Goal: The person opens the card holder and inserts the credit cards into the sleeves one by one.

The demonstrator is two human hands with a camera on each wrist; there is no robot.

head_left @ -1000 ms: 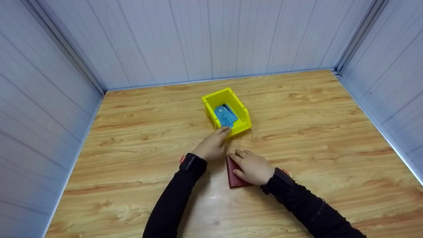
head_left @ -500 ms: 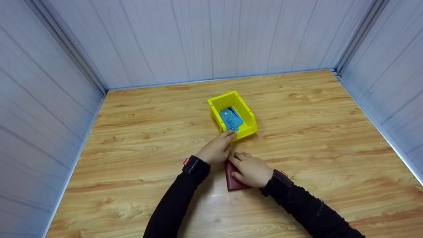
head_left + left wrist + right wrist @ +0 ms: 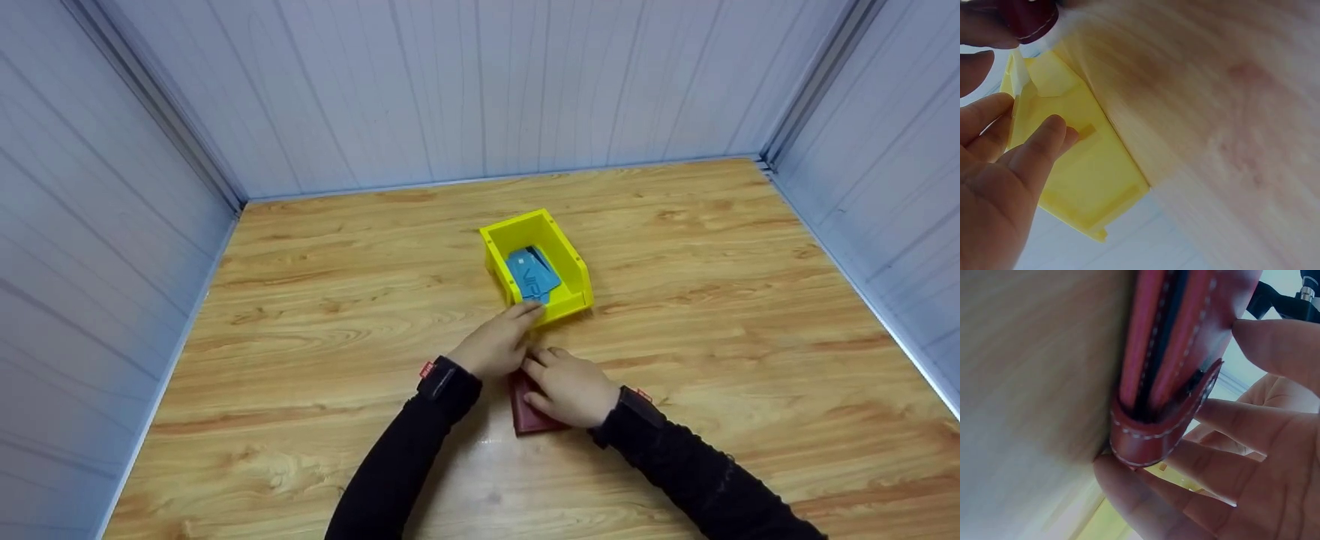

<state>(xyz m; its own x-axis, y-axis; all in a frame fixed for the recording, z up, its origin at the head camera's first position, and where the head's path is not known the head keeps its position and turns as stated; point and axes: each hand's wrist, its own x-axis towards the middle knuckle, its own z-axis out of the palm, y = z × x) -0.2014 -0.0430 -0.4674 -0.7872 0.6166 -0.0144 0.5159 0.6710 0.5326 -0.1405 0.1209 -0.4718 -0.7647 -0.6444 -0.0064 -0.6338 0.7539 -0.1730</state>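
Your left hand (image 3: 496, 346) lies with its fingers stretched forward, their tips touching the near wall of the yellow bin (image 3: 574, 264); the left wrist view shows them flat against that wall, holding nothing. The bin stands just ahead of that hand, slightly to its right, its long axis running away from you and tilted left. Inside it lie blue cards (image 3: 533, 275), stacked loosely and resting toward the near end; how many, you cannot tell.

Your right hand (image 3: 571, 386) rests on the red wallet (image 3: 528, 415), which lies shut on the bench (image 3: 315, 315) directly before you. The right wrist view shows the grip narrow, fingers curled about the wallet's stitched edge. Both hands nearly touch; the left is nearer the bin.
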